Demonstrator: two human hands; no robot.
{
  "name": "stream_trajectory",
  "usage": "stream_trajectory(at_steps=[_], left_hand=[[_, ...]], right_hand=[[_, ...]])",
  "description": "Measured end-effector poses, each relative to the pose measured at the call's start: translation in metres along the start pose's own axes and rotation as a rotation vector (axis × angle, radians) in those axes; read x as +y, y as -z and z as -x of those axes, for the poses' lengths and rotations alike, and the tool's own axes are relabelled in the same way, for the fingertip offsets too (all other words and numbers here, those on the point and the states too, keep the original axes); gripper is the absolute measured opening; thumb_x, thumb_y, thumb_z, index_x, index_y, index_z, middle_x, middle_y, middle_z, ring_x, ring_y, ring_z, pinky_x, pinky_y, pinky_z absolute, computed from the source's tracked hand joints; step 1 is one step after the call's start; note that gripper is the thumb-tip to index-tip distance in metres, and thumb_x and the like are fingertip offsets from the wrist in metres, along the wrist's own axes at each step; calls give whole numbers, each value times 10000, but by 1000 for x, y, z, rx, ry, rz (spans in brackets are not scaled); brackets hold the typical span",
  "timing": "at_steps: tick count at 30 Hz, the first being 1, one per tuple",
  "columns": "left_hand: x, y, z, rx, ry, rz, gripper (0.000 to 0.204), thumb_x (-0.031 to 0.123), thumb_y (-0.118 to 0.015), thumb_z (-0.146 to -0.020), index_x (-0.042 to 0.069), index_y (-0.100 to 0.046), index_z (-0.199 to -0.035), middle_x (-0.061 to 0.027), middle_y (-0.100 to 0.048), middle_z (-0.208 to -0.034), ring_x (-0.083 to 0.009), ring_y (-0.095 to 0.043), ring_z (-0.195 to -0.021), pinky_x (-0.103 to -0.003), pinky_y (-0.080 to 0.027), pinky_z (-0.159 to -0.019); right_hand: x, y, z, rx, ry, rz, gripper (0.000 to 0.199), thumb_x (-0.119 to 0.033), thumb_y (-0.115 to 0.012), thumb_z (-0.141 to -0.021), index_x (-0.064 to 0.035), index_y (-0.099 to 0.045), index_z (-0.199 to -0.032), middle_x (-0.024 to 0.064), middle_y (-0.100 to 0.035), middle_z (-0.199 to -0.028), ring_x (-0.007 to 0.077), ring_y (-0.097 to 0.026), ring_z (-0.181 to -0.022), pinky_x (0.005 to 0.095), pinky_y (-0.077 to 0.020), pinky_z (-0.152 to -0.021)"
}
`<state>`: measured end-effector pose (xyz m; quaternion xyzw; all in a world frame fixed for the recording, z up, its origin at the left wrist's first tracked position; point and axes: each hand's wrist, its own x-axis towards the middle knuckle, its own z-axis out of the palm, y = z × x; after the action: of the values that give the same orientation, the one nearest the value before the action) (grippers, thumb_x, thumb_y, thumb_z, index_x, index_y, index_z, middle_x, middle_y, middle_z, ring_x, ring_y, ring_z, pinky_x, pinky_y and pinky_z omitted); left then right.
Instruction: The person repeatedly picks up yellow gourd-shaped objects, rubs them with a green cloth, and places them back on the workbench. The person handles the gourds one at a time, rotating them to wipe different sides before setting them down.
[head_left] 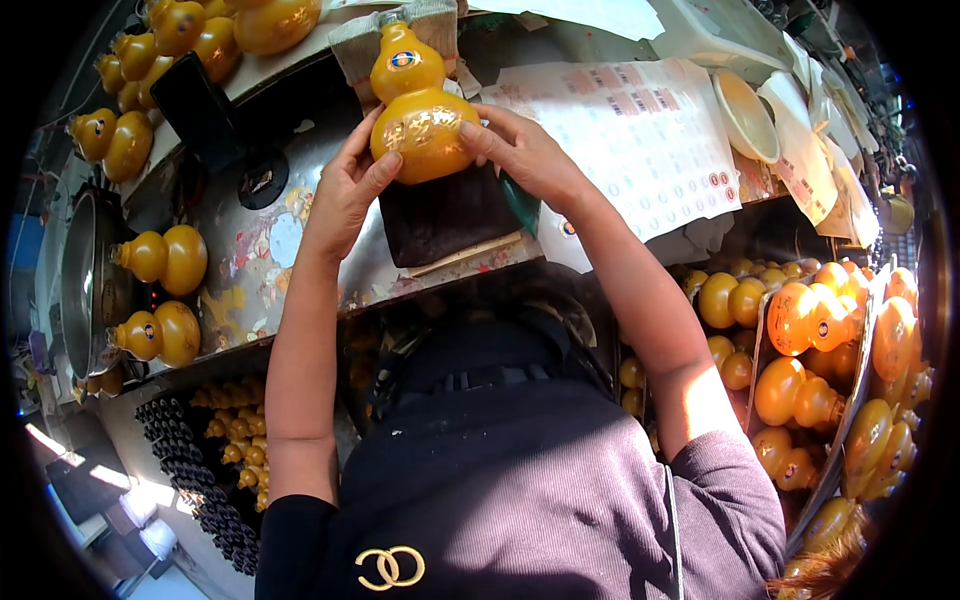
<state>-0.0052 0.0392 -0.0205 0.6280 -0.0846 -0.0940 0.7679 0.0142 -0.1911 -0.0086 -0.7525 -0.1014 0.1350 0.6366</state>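
L hand (350,190) & R hand (527,155) clamped on glossy amber gourd bottle (416,108); gold marks (428,130), prob. lettering.

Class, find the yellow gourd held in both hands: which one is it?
The gourd at top centre, between the left hand and right hand; neither touches the other gourds.

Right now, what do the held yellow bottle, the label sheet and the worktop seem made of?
Yellow bottle: glossy, perhaps glazed ceramic or painted glass; sharp highlights. Label sheet: probably matte paper; thin edges, printed rows. Worktop: likely metal; grey sheen under coloured stains.
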Motion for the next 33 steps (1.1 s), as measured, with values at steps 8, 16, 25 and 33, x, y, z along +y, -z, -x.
stream_trajectory(at_steps=[8, 16, 25, 33], left_hand=[[0, -1, -2, 33, 22, -22, 760, 313, -701, -872, -11, -325, -1447, -119, -479, -1360, -183, -465, -1245, -311, -344, -1065], [6, -8, 1, 2, 2, -28, 790, 196, -738, -840, -3, -292, -1461, -114, -457, -1381, -187, -473, -1246, -315, -359, -1069], [3, -2, 0, 11, 19, 4, 769, 202, -730, -848, 2, -306, -1458, -118, -462, -1381, -185, -466, -1257, -312, -361, -1065], [2, -2, 0, 3, 16, 0, 775, 218, -732, -847, 3, -307, -1458, -123, -456, -1390, -189, -453, -1270, -311, -350, -1072]], right_hand=[[5, -3, -1, 27, 36, 25, 715, -533, -710, -796, -1, -564, -1250, -5, -538, -744, 77, -495, -697, 221, -397, -630], [5, -3, 0, 30, 52, 71, 767, -550, -728, -767, 11, -552, -1260, -5, -535, -761, 85, -491, -703, 224, -396, -640], [4, -2, 0, 21, 20, -4, 681, -502, -705, -816, -4, -559, -1258, -27, -520, -728, 57, -471, -693, 216, -378, -626], [-1, -1, 2, 8, -11, -39, 664, -494, -700, -826, -10, -560, -1258, -26, -537, -743, 59, -493, -710, 210, -395, -650]])
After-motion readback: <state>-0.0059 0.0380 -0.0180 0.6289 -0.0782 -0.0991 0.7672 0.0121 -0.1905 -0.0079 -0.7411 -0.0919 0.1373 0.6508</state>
